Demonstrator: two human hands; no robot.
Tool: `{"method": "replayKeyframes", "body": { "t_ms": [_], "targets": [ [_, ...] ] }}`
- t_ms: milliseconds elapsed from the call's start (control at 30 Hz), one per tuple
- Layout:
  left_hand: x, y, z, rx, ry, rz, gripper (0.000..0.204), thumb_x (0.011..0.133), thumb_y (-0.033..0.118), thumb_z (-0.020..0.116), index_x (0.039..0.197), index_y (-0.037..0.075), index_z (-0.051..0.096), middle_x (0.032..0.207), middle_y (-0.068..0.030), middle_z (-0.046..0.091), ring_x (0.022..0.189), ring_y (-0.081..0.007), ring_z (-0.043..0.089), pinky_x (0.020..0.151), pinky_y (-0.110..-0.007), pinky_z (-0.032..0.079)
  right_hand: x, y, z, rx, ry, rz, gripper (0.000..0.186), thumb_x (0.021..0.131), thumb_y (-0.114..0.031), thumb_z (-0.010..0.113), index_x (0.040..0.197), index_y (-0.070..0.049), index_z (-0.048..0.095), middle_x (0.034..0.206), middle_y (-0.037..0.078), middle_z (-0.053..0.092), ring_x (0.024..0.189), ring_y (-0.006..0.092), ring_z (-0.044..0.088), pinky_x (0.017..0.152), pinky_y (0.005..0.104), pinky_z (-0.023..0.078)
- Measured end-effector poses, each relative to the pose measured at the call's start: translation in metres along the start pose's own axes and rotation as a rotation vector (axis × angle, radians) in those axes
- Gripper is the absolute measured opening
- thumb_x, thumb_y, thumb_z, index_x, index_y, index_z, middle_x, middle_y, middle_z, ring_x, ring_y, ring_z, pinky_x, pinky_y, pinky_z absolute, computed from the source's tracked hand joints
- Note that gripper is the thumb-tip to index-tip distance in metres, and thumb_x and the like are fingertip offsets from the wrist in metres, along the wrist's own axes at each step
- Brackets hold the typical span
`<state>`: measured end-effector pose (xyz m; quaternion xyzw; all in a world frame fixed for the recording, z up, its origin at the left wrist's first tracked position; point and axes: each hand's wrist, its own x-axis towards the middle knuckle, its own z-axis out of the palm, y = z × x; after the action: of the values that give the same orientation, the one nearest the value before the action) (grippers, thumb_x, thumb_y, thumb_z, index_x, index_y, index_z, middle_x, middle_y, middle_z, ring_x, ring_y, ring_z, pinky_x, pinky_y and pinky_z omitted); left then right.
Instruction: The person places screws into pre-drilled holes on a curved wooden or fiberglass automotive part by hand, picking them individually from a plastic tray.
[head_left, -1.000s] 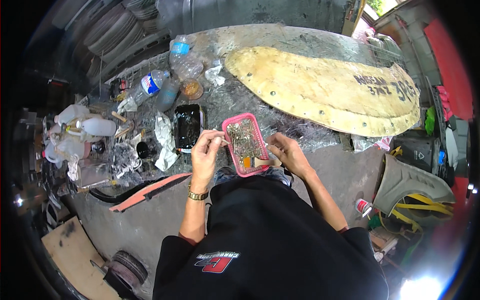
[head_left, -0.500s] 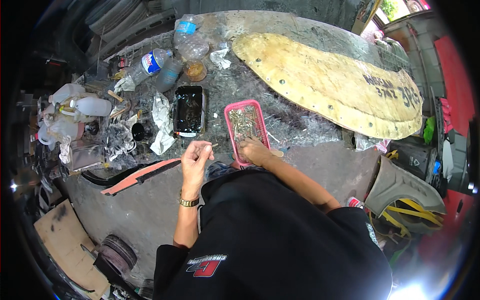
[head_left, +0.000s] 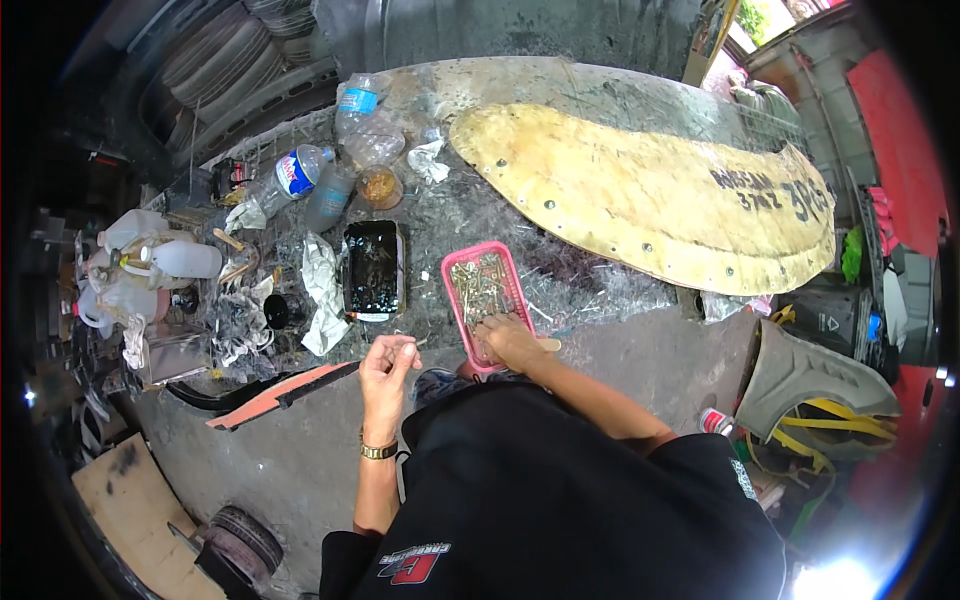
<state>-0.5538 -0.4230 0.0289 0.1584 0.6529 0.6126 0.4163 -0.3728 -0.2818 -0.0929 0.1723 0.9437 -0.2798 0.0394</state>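
A pink plastic basket at the near edge of the table holds many small metal bolts or screws. My right hand reaches into its near end, fingers curled down among the pieces; what they grip is hidden. Left of the basket, my left hand is raised, with a small thin bolt or screw pinched between thumb and fingers. Beyond that hand lies a black rectangular tray with a dark, shiny inside.
A large yellowish curved panel with bolts along its edge covers the table's right side. Plastic bottles, crumpled paper and white jugs crowd the left. A wooden stick lies by the basket. A grey fender-like part stands at right.
The whole view has shifted, so the table and basket appear lower in the picture. My left hand still pinches the small piece, and my right hand stays in the basket.
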Motion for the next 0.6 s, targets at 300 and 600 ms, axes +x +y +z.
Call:
{"method": "replayKeyframes", "body": {
  "t_ms": [300,600],
  "targets": [
    [-0.001,-0.002,0.007,-0.03,-0.044,-0.085,0.016,0.093,0.016,0.057,0.101,0.002,0.06,0.081,-0.0027,0.06,0.075,-0.0098,0.056,0.071,-0.025,0.045,0.052,0.044,-0.053,-0.179,0.031,0.043,0.017,0.08,-0.011,0.052,0.095,-0.008,0.061,0.107,0.011,0.058,0.109,0.0278,0.052,0.092,0.0415,0.04],
    [0.002,-0.007,0.037,-0.14,-0.142,-0.051,0.025,0.095,0.016,0.054,0.116,0.001,0.053,0.083,-0.0024,0.059,0.071,-0.0092,0.056,0.067,-0.023,0.046,0.075,0.056,-0.039,-0.311,0.014,-0.202,0.021,0.075,-0.011,0.061,0.096,-0.009,0.06,0.113,0.01,0.054,0.111,0.0278,0.048,0.093,0.0443,0.036]
  ]
}}
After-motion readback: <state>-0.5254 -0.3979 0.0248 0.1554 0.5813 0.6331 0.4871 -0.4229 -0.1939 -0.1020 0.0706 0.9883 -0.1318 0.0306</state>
